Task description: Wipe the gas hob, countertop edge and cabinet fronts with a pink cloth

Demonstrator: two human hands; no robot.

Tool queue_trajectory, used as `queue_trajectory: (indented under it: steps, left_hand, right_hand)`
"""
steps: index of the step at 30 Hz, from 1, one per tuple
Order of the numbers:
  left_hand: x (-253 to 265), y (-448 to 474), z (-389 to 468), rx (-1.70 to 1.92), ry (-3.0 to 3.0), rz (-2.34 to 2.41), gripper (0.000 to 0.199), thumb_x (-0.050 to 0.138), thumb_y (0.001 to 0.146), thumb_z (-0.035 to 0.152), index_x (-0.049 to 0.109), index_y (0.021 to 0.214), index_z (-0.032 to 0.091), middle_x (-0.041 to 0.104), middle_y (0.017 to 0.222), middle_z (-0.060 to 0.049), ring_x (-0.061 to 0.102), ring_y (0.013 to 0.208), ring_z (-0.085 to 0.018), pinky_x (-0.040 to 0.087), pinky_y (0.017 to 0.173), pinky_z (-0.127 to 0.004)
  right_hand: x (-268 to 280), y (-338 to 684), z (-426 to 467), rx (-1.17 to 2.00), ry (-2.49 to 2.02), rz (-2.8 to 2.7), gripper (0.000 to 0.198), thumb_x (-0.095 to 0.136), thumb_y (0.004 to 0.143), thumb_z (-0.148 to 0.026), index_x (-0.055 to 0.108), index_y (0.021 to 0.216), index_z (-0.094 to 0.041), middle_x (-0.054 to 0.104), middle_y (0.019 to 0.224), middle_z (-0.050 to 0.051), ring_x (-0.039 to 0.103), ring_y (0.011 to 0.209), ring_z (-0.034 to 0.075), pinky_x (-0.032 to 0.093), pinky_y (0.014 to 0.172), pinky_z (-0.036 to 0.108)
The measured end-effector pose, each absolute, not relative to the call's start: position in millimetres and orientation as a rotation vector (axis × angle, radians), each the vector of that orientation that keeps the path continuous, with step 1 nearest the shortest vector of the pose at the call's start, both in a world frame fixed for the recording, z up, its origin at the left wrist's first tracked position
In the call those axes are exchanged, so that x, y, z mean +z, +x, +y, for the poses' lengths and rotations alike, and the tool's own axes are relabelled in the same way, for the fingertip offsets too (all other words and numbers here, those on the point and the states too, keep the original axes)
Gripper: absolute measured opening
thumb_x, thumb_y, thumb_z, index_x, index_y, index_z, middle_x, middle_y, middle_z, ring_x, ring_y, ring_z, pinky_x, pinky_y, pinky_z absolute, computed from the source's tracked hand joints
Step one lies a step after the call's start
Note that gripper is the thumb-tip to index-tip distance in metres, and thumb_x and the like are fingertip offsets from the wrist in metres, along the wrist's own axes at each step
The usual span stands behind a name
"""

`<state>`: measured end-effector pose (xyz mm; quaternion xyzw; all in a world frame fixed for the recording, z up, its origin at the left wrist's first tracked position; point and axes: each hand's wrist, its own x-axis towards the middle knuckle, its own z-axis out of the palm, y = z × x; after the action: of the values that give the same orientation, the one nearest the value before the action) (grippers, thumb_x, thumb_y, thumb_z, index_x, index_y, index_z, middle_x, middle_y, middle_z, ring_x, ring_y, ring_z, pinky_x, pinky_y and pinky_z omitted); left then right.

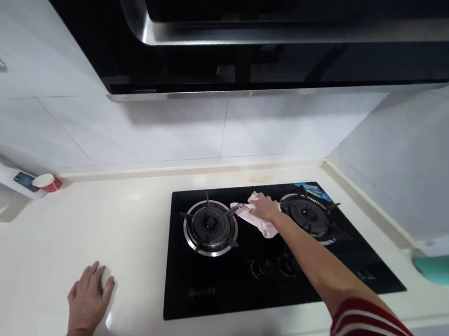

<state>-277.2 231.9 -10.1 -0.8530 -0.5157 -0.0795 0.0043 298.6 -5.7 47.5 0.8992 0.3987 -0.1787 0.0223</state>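
Observation:
On the black glass gas stove [207, 286], between its two burners, my right hand [265, 207] grips a pale pink cloth [261, 225] and presses it to the surface. The left burner [211, 224], with its metal ring and dark pan supports, lies just left of the cloth. Beyond my right wrist sits the right burner [308, 216], partly covered by my forearm. My left hand [89, 294] rests on the pale countertop [136, 244] left of the stove, fingers stretched out and holding nothing.
A black range hood [256, 62] hangs low over the stove. At the far left are a white bottle [8, 174] and a red paper cup [47, 182]. A green object [440, 268] lies at the right edge. Tiled walls [173, 128] rise behind.

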Motion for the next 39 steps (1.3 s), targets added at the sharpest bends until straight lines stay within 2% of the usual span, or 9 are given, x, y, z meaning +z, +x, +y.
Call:
queue_trajectory:
  steps: [3, 7, 10, 13, 17, 24, 29, 34, 39]
  left_hand:
    - [-7, -274, 230, -0.242, -2.670, -1.599, 0.055, 0.024, 0.098, 0.048, 0.057, 0.128, 0.015, 0.047, 0.153, -0.013, 0.034, 0.147, -0.025, 0.025, 0.119, -0.046]
    - [-4, -273, 230, -0.224, -2.669, -1.596, 0.051, 0.027, 0.099, 0.044, 0.057, 0.128, 0.015, 0.047, 0.153, -0.013, 0.034, 0.147, -0.025, 0.026, 0.118, -0.046]
    - [-4, -273, 231, -0.213, -2.681, -1.598, 0.052, 0.028, 0.098, 0.043, 0.057, 0.129, 0.014, 0.047, 0.152, -0.015, 0.034, 0.146, -0.027, 0.028, 0.116, -0.049]
    - [-5, -274, 233, -0.210, -2.684, -1.596, 0.053, 0.026, 0.098, 0.045, 0.056, 0.130, 0.014, 0.047, 0.153, -0.014, 0.034, 0.146, -0.027, 0.028, 0.116, -0.049]
    - [-6, -274, 234, -0.210, -2.682, -1.599, 0.054, 0.026, 0.099, 0.046, 0.055, 0.131, 0.014, 0.046, 0.153, -0.014, 0.033, 0.147, -0.026, 0.027, 0.117, -0.048]
    - [-4, -274, 235, -0.216, -2.691, -1.628, 0.053, 0.029, 0.097, 0.047, 0.055, 0.131, 0.016, 0.046, 0.154, -0.013, 0.034, 0.147, -0.026, 0.026, 0.118, -0.048]
    - [-5, -273, 236, -0.222, -2.701, -1.629, 0.057, 0.026, 0.097, 0.050, 0.054, 0.132, 0.015, 0.046, 0.154, -0.013, 0.033, 0.147, -0.027, 0.025, 0.118, -0.049]
    - [-4, -272, 236, -0.213, -2.710, -1.612, 0.059, 0.024, 0.096, 0.052, 0.054, 0.131, 0.015, 0.046, 0.154, -0.014, 0.032, 0.148, -0.026, 0.025, 0.119, -0.049]
    - [0, -270, 235, -0.174, -2.709, -1.641, 0.061, 0.024, 0.095, 0.054, 0.053, 0.132, 0.015, 0.045, 0.154, -0.013, 0.032, 0.147, -0.026, 0.026, 0.118, -0.050]
  right_hand:
    - [47, 261, -41, -0.560, 2.732, 1.344, 0.040, 0.059, 0.089, -0.037, 0.070, 0.126, -0.024, 0.045, 0.141, 0.017, 0.041, 0.127, 0.039, 0.034, 0.102, 0.056]
    - [47, 202, -63, -0.608, 2.635, 1.597, 0.032, 0.068, 0.081, -0.036, 0.076, 0.111, -0.031, 0.050, 0.139, 0.010, 0.040, 0.128, 0.033, 0.032, 0.106, 0.048]
    - [49, 176, -70, -0.597, 2.563, 1.802, 0.030, 0.071, 0.077, -0.034, 0.076, 0.107, -0.031, 0.054, 0.133, 0.008, 0.042, 0.125, 0.032, 0.032, 0.106, 0.046]
    - [49, 165, -72, -0.565, 2.526, 1.953, 0.027, 0.072, 0.078, -0.031, 0.076, 0.105, -0.030, 0.058, 0.126, 0.006, 0.046, 0.119, 0.029, 0.034, 0.101, 0.044]
    - [43, 158, -69, -0.414, 2.665, 1.789, 0.022, 0.071, 0.082, -0.035, 0.075, 0.103, -0.031, 0.059, 0.126, 0.005, 0.048, 0.115, 0.027, 0.034, 0.099, 0.042]
    - [34, 184, -58, -0.236, 2.879, 1.327, 0.037, 0.064, 0.089, -0.042, 0.065, 0.123, -0.027, 0.050, 0.141, 0.011, 0.046, 0.123, 0.031, 0.034, 0.100, 0.045]
    - [43, 241, -68, -0.209, 2.953, 0.920, 0.074, 0.066, 0.087, -0.048, 0.038, 0.151, -0.023, 0.035, 0.153, 0.019, 0.044, 0.128, 0.034, 0.033, 0.103, 0.048]
    - [50, 244, -86, -0.340, 2.904, 0.747, 0.071, 0.065, 0.084, -0.059, 0.051, 0.137, -0.013, 0.051, 0.133, 0.025, 0.050, 0.120, 0.039, 0.037, 0.097, 0.053]
    - [50, 187, -80, -0.423, 2.823, 1.119, 0.070, 0.071, 0.079, -0.053, 0.051, 0.140, -0.023, 0.050, 0.139, 0.017, 0.049, 0.123, 0.035, 0.039, 0.098, 0.047]
